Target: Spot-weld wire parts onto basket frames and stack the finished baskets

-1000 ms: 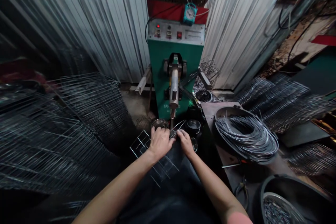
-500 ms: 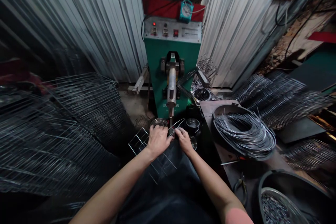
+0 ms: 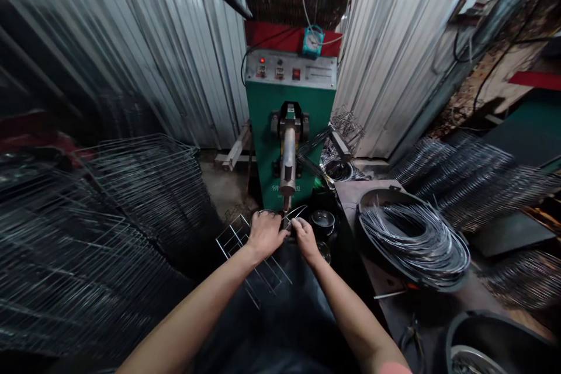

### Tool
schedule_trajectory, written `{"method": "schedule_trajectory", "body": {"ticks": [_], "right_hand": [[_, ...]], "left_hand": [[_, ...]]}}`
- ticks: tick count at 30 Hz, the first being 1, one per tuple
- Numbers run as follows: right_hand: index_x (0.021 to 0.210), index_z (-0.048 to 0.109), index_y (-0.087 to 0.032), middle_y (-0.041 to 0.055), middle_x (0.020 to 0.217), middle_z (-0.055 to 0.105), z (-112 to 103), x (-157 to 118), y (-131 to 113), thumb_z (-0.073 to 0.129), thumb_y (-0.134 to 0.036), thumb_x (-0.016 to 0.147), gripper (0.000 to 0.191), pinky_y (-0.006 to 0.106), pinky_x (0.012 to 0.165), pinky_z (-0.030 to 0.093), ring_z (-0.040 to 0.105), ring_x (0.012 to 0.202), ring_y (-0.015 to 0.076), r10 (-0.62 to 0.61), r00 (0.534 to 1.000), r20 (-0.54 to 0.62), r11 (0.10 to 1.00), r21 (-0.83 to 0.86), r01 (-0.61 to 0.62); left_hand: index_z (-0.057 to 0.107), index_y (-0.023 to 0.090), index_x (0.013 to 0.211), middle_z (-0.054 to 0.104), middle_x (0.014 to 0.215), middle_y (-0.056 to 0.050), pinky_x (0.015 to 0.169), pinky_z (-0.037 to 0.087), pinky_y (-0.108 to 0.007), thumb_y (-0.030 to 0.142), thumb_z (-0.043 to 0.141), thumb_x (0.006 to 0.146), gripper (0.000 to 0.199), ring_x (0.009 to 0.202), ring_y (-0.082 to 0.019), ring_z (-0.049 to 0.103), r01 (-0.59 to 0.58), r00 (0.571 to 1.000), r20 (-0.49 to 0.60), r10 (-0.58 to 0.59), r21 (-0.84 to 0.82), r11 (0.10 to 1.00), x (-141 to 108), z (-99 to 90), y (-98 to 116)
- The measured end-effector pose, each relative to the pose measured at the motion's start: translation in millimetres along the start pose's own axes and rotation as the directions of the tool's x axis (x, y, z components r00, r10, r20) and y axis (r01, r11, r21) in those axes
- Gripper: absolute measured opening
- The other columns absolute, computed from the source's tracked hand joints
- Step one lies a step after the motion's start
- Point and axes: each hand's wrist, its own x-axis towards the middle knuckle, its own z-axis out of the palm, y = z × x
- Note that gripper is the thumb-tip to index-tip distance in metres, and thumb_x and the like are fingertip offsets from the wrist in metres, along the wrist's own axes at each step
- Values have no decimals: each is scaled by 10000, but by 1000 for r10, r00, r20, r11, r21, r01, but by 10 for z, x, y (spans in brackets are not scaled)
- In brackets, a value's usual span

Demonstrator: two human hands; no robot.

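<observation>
My left hand point(image 3: 265, 232) is closed on a wire rack point(image 3: 236, 238), a small grid of bright rods that slants down towards my lap. Beside it, my right hand point(image 3: 305, 238) pinches the rack's far end between thumb and fingers, where a curved wire point(image 3: 300, 211) sticks out. Just beyond both hands, the tip point(image 3: 287, 204) of a green spot welder point(image 3: 263, 108) points down close to the wires. Whether tip and wire touch I cannot tell. My fingers hide part of the rack.
Stacked wire racks point(image 3: 162, 169) crowd the left. Right of my hand are small round dishes point(image 3: 323, 220). A side table point(image 3: 346, 190) bears a basin point(image 3: 366, 239) of coiled cut wires, dark-handled pliers point(image 3: 412, 333) and a black tub point(image 3: 451, 327). More wire bundles point(image 3: 464, 175) lie beyond.
The camera has tilted up, so the welder and basin sit lower in view. My hands and the rack appear closer to the welder's tip. Both grips look the same.
</observation>
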Motion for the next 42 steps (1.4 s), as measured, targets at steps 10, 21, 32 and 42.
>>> {"method": "schedule_trajectory", "body": {"ticks": [10,21,32,42], "right_hand": [[630,497,-178,-40,560,491,8,215,70,573,-465,714,308,224,541,385,454,529,102,24,1000,-20,995,95,-22],[937,593,-187,28,830,615,-163,-462,-135,541,-494,778,350,288,734,433,570,752,155,138,971,194,985,-129,-114],[746,587,-182,5,671,499,-66,-809,39,414,-644,795,496,263,623,369,445,636,142,121,948,294,969,-242,-49],[732,621,-176,-1,639,507,22,-781,-66,452,-658,765,512,246,577,361,425,604,131,123,956,268,979,-189,-73]], "left_hand": [[659,131,876,673,928,-133,797,405,-386,376,506,783,304,938,-276,570,40,996,75,-41,16,999,207,-80,-48],[671,103,882,677,920,-152,815,417,-378,350,471,802,327,938,-277,577,36,995,95,-40,41,999,199,-78,-9],[665,102,911,667,929,-164,824,419,-402,342,444,809,342,966,-296,566,128,990,48,-132,82,988,196,-59,-26],[664,142,893,677,946,-137,793,434,-351,367,474,796,311,965,-269,577,150,986,62,-155,78,986,228,-107,-94]]}}
